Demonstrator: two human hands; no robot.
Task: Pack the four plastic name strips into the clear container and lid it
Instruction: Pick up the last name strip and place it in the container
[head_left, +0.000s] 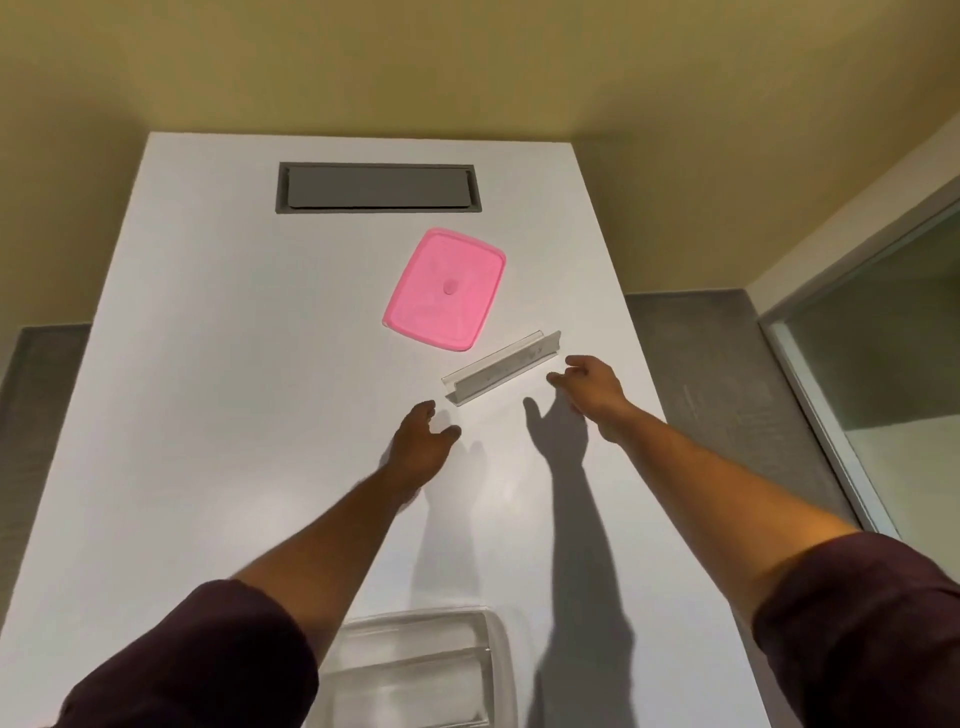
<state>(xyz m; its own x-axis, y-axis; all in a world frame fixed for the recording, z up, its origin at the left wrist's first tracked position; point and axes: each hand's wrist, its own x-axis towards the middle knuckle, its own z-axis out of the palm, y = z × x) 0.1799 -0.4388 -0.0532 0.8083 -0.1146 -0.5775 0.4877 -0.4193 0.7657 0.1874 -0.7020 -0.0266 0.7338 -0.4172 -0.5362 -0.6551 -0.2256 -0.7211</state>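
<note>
A clear plastic name strip (501, 368) lies slanted on the white table (234, 338), just below the pink lid (444, 289). My left hand (422, 448) hovers near the strip's lower left end, fingers apart and holding nothing. Beside the strip's right end, my right hand (589, 387) is also empty with its fingers spread. The clear container (426, 670) stands at the table's near edge between my forearms, with clear strips lying inside it; how many I cannot tell.
A grey recessed cable hatch (378, 187) sits at the far end of the table. The table's right edge runs close to my right forearm, with grey floor (727, 389) and a glass partition (872, 364) beyond.
</note>
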